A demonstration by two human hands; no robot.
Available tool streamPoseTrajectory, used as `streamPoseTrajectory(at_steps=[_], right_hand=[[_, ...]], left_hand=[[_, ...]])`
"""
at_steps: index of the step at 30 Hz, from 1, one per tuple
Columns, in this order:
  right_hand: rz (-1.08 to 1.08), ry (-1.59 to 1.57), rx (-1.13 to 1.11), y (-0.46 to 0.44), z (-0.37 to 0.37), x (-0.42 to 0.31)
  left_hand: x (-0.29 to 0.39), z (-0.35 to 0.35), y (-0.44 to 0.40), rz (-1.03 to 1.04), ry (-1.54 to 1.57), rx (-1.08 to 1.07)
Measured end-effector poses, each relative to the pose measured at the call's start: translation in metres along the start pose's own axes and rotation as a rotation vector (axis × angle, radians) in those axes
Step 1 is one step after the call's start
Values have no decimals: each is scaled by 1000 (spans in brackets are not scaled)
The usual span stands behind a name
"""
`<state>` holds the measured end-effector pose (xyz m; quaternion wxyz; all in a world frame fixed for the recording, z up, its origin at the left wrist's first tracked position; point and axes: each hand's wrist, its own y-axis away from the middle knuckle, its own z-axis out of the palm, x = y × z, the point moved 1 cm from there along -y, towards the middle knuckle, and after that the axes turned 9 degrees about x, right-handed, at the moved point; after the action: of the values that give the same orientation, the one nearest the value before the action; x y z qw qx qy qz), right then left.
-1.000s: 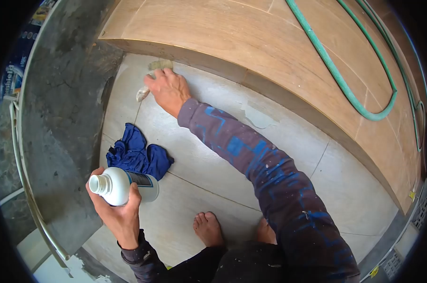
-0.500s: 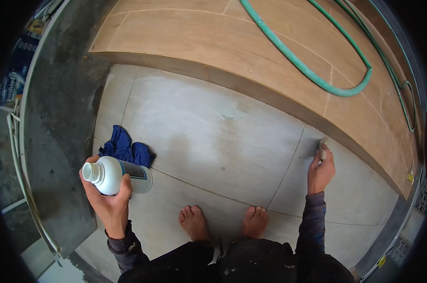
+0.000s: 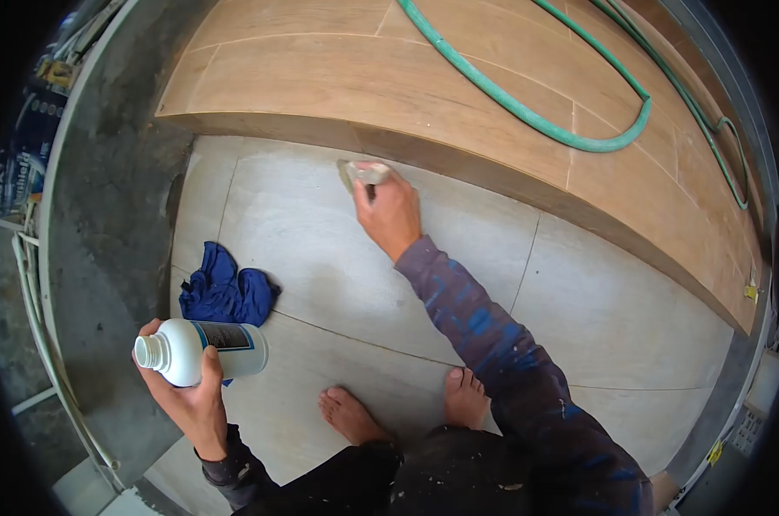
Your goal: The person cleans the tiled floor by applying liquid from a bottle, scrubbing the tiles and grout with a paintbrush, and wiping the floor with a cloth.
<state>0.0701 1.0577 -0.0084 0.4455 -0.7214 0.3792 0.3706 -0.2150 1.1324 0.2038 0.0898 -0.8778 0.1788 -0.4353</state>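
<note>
An open white bottle (image 3: 183,351) with a dark label lies tilted in my left hand (image 3: 191,400), its uncapped mouth pointing left. Just above it a crumpled blue cloth (image 3: 226,288) rests on the pale floor tiles (image 3: 320,258). Farther forward, close to the foot of the wood-look step, my right hand (image 3: 389,206) is closed round a crumpled, dirty whitish rag (image 3: 363,173). The rag is at the tile surface; its underside is hidden.
The wood-look step (image 3: 295,64) curves across the front, with a green hose (image 3: 510,103) lying on it. A grey concrete ledge (image 3: 105,215) borders the left side, with thin pipes beyond. Two bare feet (image 3: 351,414) stand on the near tiles.
My right hand has swept with the rag from the far left to the right side, then back to the middle near the step. My left hand still holds the bottle, slightly lower in view.
</note>
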Motion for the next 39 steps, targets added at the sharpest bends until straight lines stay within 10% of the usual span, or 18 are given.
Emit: streamPoseTrajectory(at_steps=[9, 27, 32, 37, 39], right_hand=[[283, 966, 429, 97, -372, 99], [-440, 273, -288, -79, 368, -120], [-834, 112, -287, -63, 364, -86], [-518, 298, -397, -70, 306, -101], [-556, -148, -204, -79, 334, -95]], left_hand=[[-50, 10, -10, 40, -70, -4], [-137, -56, -2, -120, 56, 139], [-147, -57, 3, -228, 24, 202], [-146, -59, 6, -206, 26, 211], [-146, -63, 8, -168, 2, 178]])
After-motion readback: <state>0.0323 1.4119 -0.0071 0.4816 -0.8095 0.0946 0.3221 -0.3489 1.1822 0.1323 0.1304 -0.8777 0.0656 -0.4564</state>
